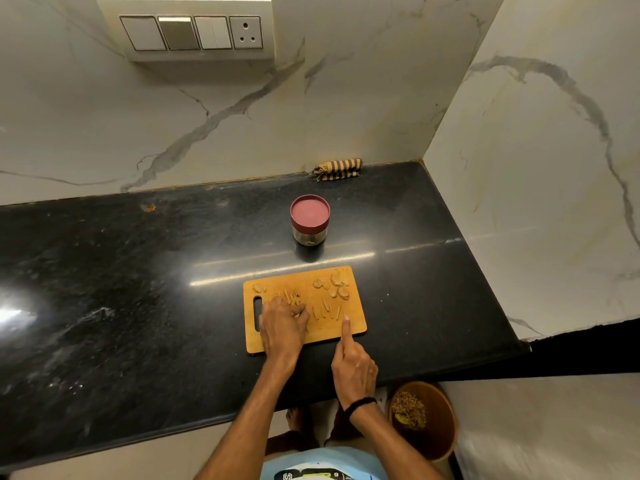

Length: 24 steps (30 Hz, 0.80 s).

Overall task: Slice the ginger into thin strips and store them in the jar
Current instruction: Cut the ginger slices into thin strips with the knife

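the marble wall (pixel 346 98) is white with grey lines, and it turns a corner at the right. a switch plate (pixel 190 32) sits high up on it. under the wall lies the black counter (pixel 121 271), long and shiny. on the floor, by the counter's near edge at the right, stands a brown bin (pixel 440 431) with scraps inside.

the wooden cutting board (pixel 325 329) lies on the counter, close to the near edge. the left hand (pixel 282 327) rests on the left part of the board. its fingers are bent down onto a bunch of ginger strips (pixel 289 294). i cannot tell if it pinches them or only touches them. the right hand (pixel 355 368) is over the counter, at the board's near side. one finger (pixel 346 329) sticks out straight, and its tip is on the board, right by the last one in a little row of loose strips (pixel 325 311). the other fingers are tucked in, and this hand holds nothing.

the jar (pixel 309 220) stands upright behind the board, a bit apart from it, with its red lid on. a striped cloth (pixel 337 169) lies folded against the wall, well behind the jar.

flat ginger slices (pixel 336 285) lie in the far right corner of the board. one small ginger bit (pixel 258 288) lies in the far left corner.
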Tool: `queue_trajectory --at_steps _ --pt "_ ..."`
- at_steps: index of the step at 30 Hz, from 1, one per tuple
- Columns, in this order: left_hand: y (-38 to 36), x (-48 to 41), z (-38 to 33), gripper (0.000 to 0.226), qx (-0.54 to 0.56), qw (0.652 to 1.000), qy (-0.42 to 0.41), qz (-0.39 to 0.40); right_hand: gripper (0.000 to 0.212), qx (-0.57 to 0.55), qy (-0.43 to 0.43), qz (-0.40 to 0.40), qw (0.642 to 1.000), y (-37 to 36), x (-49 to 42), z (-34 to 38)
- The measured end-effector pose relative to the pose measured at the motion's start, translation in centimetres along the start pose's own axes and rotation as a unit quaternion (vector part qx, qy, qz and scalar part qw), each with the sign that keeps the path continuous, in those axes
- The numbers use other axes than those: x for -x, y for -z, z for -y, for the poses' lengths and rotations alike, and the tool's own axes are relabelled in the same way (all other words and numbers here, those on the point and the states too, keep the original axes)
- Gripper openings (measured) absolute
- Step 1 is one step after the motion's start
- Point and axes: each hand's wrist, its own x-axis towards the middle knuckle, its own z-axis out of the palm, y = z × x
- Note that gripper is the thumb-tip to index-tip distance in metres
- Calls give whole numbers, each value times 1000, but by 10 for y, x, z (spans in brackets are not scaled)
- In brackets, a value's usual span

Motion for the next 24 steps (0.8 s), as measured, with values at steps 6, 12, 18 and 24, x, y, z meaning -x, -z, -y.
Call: queue_trajectory --at_steps 6,12,18,24 --pt "-1 -6 10 24 23 999 17 -28 70 53 86 17 995 -17 12 27" --pt "5 -6 10 21 56 997 24 -38 68 24 69 2 997 -14 4 26" --pt "0 -11 4 28 26 999 19 -32 73 -19 103 33 994 -19 10 20" --pt "-1 -28 -28 42 -77 997 -29 8 56 -62 52 0 997 -5 -5 13"
